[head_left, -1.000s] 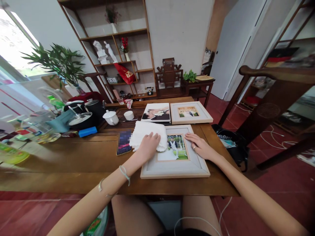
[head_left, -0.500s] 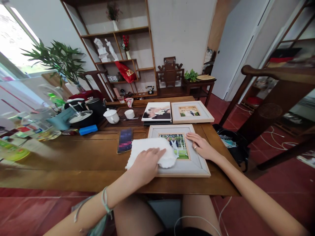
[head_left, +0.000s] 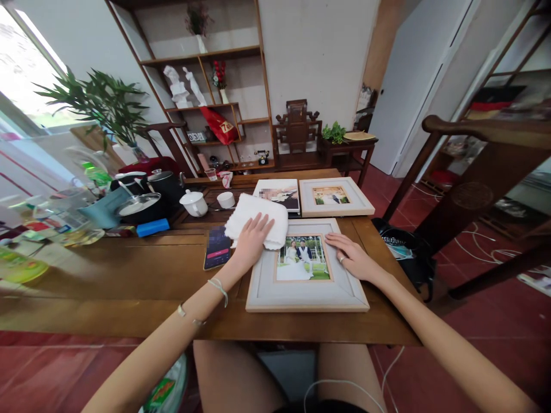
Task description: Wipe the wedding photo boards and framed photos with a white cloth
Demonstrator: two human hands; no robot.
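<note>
A grey picture frame [head_left: 301, 289] with a photo of a couple lies flat on the wooden table [head_left: 129, 287] in front of me. My left hand [head_left: 252, 238] presses flat, fingers stretched, on a folded white cloth [head_left: 253, 218] at the frame's upper left corner. On the frame's right border rests my right hand [head_left: 350, 255], flat with fingers apart and a ring on one finger. A phone [head_left: 217, 248] lies just left of the cloth.
Behind the frame lie a second framed photo [head_left: 333, 196] and a photo book [head_left: 279, 192]. A tea tray with white cups [head_left: 193, 203], pots and bottles fills the left. A dark bag [head_left: 400, 246] and a wooden chair [head_left: 482, 172] stand at the right.
My left hand slid the white cloth from the frame's lower left, over the photo, up to its upper left corner; the photo is now uncovered. My right hand stayed put.
</note>
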